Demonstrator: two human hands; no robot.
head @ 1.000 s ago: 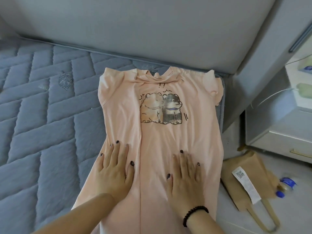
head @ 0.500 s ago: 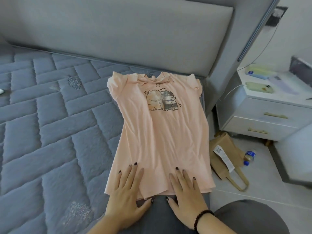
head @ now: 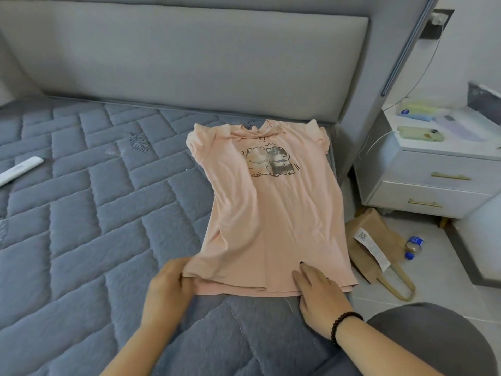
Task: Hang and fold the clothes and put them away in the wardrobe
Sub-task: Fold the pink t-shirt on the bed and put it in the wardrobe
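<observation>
Left hand (head: 169, 284) curled on the near left corner of the pink T-shirt (head: 273, 215), hem pinched between thumb and fingers and lifted slightly off the mattress (head: 81, 213). Right hand (head: 320, 293) flat and relaxed, fingers straight, dark-painted nails, resting on the hem near the right corner; black bead bracelet (head: 344, 325) round that wrist.

Shirt spread face up along the right edge of the bed, collar toward the grey padded headboard (head: 189, 58), hem toward the hands, both side edges already turned in so the body forms a narrow panel. Cartoon print of two furry animals (head: 268, 161) on the chest. Short ruffled sleeves bunched at the shoulders.

Quilted blue-grey mattress cover under it all. White remote control (head: 20, 169) lying well apart at the far left of the bed.

On the floor to the right, just beside the bed: brown paper bag (head: 371, 234) lying flat with a white label, and a small plastic bottle (head: 413, 246) with a blue cap near it. Beyond, a pale nightstand (head: 433, 172) with two gold-handled drawers, a phone (head: 418, 132) on a white cable on top
</observation>
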